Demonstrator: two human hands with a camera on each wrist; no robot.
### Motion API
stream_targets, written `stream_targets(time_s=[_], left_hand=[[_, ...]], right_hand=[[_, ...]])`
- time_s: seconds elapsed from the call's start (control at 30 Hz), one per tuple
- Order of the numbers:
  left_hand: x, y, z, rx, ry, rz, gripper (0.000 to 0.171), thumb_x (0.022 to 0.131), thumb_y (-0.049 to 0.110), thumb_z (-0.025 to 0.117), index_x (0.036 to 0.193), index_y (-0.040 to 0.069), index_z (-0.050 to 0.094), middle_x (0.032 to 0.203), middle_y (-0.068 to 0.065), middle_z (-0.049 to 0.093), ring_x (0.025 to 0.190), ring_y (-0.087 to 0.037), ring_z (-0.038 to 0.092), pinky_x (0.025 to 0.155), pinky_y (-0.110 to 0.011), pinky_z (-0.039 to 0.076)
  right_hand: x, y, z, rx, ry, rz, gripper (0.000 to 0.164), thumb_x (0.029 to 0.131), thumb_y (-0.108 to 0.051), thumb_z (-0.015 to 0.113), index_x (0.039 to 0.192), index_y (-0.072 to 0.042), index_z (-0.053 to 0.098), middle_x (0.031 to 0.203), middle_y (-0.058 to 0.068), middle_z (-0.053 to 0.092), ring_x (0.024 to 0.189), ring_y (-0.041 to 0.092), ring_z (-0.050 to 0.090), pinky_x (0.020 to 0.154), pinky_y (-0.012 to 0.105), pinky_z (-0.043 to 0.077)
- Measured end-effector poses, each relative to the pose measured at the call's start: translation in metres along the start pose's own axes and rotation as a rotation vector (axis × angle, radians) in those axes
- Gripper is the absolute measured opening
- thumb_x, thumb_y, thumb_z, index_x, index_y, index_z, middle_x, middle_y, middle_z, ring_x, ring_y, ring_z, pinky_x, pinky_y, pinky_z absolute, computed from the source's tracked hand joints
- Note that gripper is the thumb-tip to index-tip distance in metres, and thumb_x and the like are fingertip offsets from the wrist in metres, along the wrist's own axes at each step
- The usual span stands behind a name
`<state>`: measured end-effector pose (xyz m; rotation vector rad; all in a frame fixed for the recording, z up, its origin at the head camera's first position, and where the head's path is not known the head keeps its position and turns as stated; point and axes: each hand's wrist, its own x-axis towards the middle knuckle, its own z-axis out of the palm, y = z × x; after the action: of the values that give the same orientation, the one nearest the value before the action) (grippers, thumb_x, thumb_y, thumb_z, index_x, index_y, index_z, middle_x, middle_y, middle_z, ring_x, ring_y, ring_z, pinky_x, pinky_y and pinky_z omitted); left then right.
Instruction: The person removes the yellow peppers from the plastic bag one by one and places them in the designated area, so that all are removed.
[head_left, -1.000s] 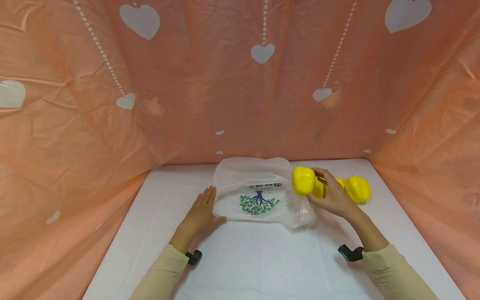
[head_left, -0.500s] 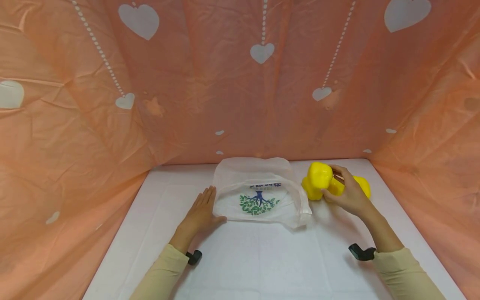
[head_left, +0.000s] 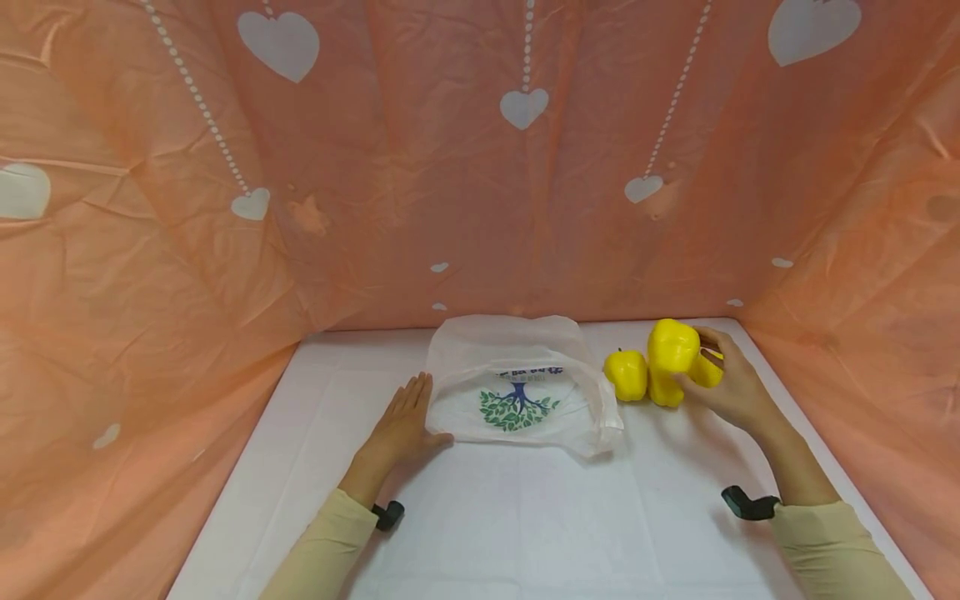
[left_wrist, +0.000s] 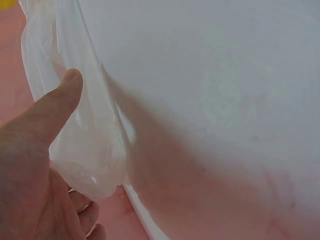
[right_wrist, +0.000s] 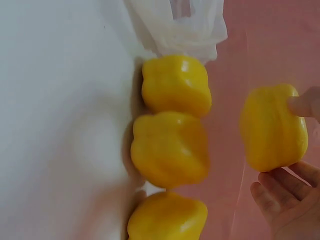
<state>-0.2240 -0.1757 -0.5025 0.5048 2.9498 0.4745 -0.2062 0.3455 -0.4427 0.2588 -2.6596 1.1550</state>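
My right hand point(head_left: 731, 387) grips a yellow bell pepper point(head_left: 672, 343) between thumb and fingers, raised above the table at the right. Below it, three more yellow bell peppers stand in a row; the leftmost pepper point(head_left: 626, 375) shows whole in the head view, the others partly hidden. From the right wrist, the middle pepper point(right_wrist: 170, 150) and an end pepper point(right_wrist: 167, 217) show plainly. A thin white plastic bag point(head_left: 457, 354) with a printed tree lies at the centre. Beside its left end, my left hand point(head_left: 401, 425) rests with fingers straight and thumb against the bag point(left_wrist: 95, 155).
A white cloth covers the table point(head_left: 480, 525). Orange-pink curtains point(head_left: 480, 208) with white hearts enclose the back and both sides. Black camera mounts point(head_left: 750, 504) sit at both wrists. The bag's right edge lies close to the leftmost pepper.
My right hand has carried the held pepper to the right, away from the bag and along over the row. The bag's right end has settled. My left hand has stayed put.
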Motion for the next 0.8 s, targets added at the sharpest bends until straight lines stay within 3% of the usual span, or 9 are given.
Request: stream_targets(time_s=[0.07, 0.17, 0.33, 0.63, 0.8], left_hand=[[0.0, 0.0, 0.0, -0.004, 0.004, 0.002, 0.115, 0.096, 0.045, 0.08, 0.168, -0.009, 0.01, 0.177, -0.028, 0.012, 0.165, -0.041, 0.01, 0.136, -0.051, 0.007], [-0.001, 0.0, 0.0, -0.006, 0.01, 0.006, 0.115, 0.095, 0.045, 0.081, 0.168, -0.01, 0.01, 0.176, -0.028, 0.013, 0.165, -0.042, 0.011, 0.136, -0.052, 0.008], [-0.001, 0.001, -0.002, -0.006, 0.009, 0.005, 0.115, 0.096, 0.045, 0.081, 0.168, -0.01, 0.01, 0.176, -0.028, 0.013, 0.165, -0.042, 0.011, 0.136, -0.051, 0.008], [-0.003, 0.003, -0.003, -0.007, 0.011, 0.001, 0.114, 0.095, 0.044, 0.081, 0.167, -0.011, 0.011, 0.176, -0.029, 0.013, 0.165, -0.042, 0.012, 0.136, -0.051, 0.008], [-0.003, 0.002, -0.003, -0.008, 0.019, 0.006, 0.114, 0.095, 0.043, 0.082, 0.167, -0.012, 0.012, 0.176, -0.03, 0.014, 0.164, -0.043, 0.013, 0.136, -0.052, 0.009]], right_hand=[[-0.001, 0.004, -0.004, 0.011, 0.014, -0.015, 0.088, 0.094, -0.013, 0.083, 0.162, 0.004, 0.029, 0.158, 0.032, 0.04, 0.142, 0.054, 0.04, 0.124, 0.029, 0.038], [-0.001, 0.011, -0.008, 0.031, 0.045, -0.053, 0.087, 0.091, -0.007, 0.084, 0.16, 0.003, 0.033, 0.155, 0.031, 0.043, 0.139, 0.052, 0.042, 0.11, 0.002, 0.031], [0.0, 0.02, -0.015, 0.044, 0.08, -0.097, 0.085, 0.088, 0.0, 0.085, 0.158, 0.0, 0.038, 0.151, 0.024, 0.047, 0.133, 0.042, 0.044, 0.104, -0.002, 0.03], [-0.004, 0.039, -0.029, 0.043, 0.092, -0.08, 0.084, 0.093, 0.0, 0.077, 0.161, 0.008, 0.029, 0.156, 0.035, 0.038, 0.136, 0.024, 0.042, 0.101, -0.006, 0.028], [-0.008, 0.043, -0.038, 0.039, 0.08, -0.002, 0.083, 0.098, -0.006, 0.074, 0.163, 0.006, 0.024, 0.159, 0.035, 0.034, 0.14, 0.049, 0.037, 0.107, -0.002, 0.026]])
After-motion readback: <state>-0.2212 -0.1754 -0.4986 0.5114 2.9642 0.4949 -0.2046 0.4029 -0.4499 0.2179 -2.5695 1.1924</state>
